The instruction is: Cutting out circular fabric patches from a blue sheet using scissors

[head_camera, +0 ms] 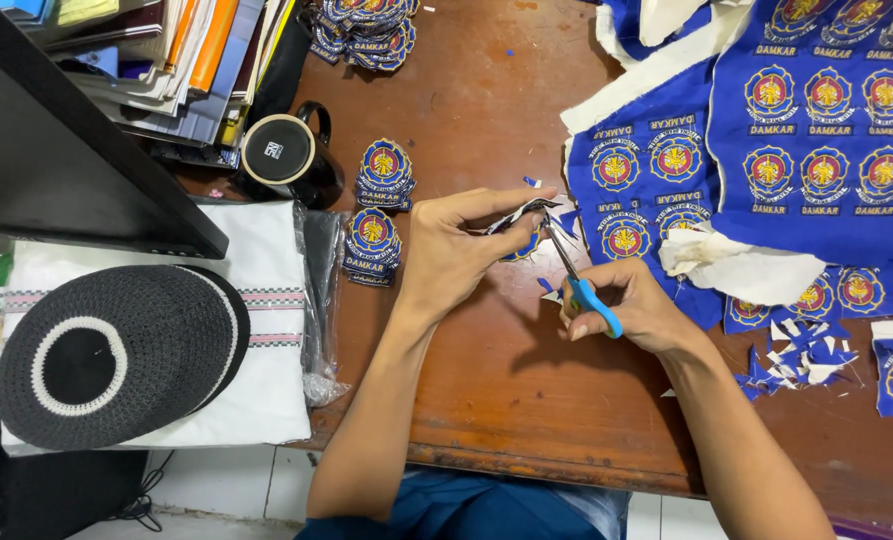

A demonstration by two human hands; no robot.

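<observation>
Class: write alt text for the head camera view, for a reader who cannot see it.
A left hand holds an embroidered patch while the right hand trims it with blue-handled scissors over a wooden table. Uncut blue patch sheets lie right, stacked patches left.

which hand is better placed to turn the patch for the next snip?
Left, likely. The left hand already pinches the patch, while the right hand is occupied with the blue-handled scissors.
</observation>
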